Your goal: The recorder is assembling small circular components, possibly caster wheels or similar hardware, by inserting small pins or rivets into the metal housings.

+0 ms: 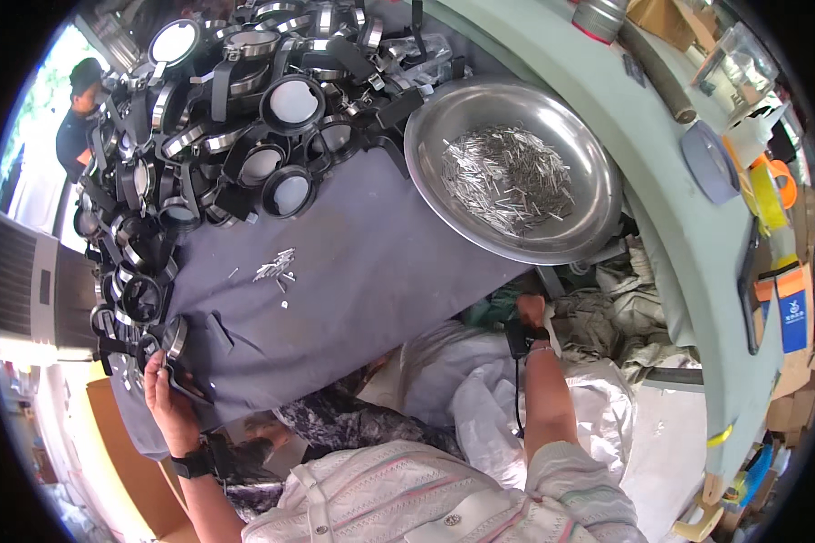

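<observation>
Grey cloth is being spread over the bench, piled with black magnifier frames beside a steel bowl of pins. One frame is being gripped at the cloth's near edge by the left hand — a dark object is being clasped below the bench by the right hand.

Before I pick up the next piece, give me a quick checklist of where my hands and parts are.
1. Left hand on a part: ok, it touches a black ring-shaped piece at the near-left edge of the grey cloth.
2. Right hand free: cannot tell, it is low beside the table, around something dark.
3. Pins supplied: ok, the steel bowl holds a heap of small metal pins.
4. Loose pins on the cloth: ok, a small cluster lies mid-cloth.
5. Parts stock: ok, a pile of black ring pieces covers the far-left side.
</observation>
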The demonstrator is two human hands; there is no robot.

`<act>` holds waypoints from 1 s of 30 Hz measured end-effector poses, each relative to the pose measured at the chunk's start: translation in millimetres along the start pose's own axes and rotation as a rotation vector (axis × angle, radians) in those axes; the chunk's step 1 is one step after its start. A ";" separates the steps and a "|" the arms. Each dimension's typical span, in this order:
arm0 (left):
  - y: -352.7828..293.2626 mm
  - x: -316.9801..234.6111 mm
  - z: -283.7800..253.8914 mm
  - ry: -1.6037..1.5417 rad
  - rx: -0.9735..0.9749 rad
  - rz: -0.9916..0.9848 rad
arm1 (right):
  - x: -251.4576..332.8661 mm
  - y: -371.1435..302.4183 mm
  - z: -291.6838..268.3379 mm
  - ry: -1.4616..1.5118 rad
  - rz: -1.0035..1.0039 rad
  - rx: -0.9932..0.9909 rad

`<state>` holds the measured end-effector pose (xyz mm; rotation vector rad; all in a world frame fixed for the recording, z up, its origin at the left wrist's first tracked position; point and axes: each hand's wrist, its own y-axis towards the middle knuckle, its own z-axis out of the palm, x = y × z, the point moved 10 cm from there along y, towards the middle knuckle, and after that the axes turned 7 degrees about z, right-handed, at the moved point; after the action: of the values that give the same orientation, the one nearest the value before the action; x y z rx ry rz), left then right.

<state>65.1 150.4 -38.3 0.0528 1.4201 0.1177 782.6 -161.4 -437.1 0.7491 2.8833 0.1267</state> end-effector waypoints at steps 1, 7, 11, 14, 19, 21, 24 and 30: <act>-6.6 -14.5 -1.4 0.030 -0.028 0.017 | 32.8 13.1 -15.2 0.033 -0.030 -0.001; -20.9 -44.3 -0.7 0.076 -0.007 0.064 | 67.7 -2.2 -204.3 1.309 0.838 0.114; -19.5 -37.8 12.8 0.039 0.065 0.055 | 51.3 -32.3 -282.1 0.952 0.425 -0.140; -27.2 -42.7 15.0 0.071 0.027 0.040 | 80.7 -42.2 -373.8 0.661 0.092 -0.011; -36.7 -54.1 11.4 0.211 0.110 0.145 | 49.2 -64.7 -430.3 0.888 0.461 -0.166; -40.1 -52.9 9.1 0.285 0.058 0.147 | 80.5 -58.3 -473.5 0.325 0.167 -0.097; -46.6 -59.8 1.6 0.241 0.031 0.254 | 82.1 -73.6 -505.8 1.378 0.796 -0.074; -84.0 -122.1 1.2 0.453 -0.001 0.538 | 83.1 -66.2 -562.1 1.510 0.606 -0.217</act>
<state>52.7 53.3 72.9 0.4307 1.8283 0.6046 581.0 -201.8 96.8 2.1265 3.4435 1.6817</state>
